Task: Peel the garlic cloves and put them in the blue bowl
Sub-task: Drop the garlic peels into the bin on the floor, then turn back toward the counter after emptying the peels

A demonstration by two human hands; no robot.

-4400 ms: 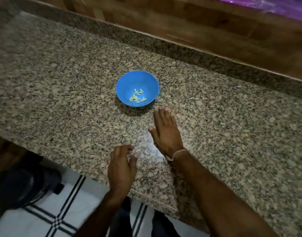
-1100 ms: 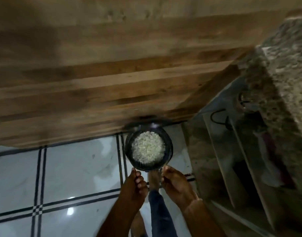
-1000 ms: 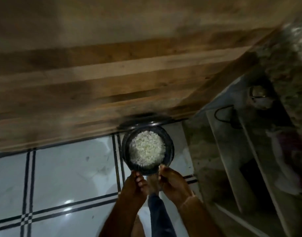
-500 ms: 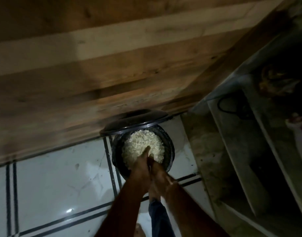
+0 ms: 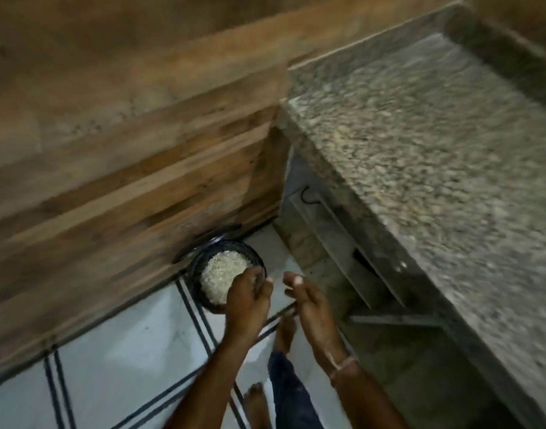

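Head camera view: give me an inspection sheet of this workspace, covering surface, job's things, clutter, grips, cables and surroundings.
Surface: white tiled floor with dark lines; granite countertop at right, blurred.
Job's things: black container on the floor, full of pale pieces, likely garlic; blue bowl not in view.
Clutter: dark lid tilted behind the container, against the wall.
Grips: left hand over the container's near rim, fingers curled, contents unclear; right hand beside it, fingers straight, holding nothing.
Cables: black cable on the shelf under the countertop.
Surroundings: wooden wall; bare foot on the floor.
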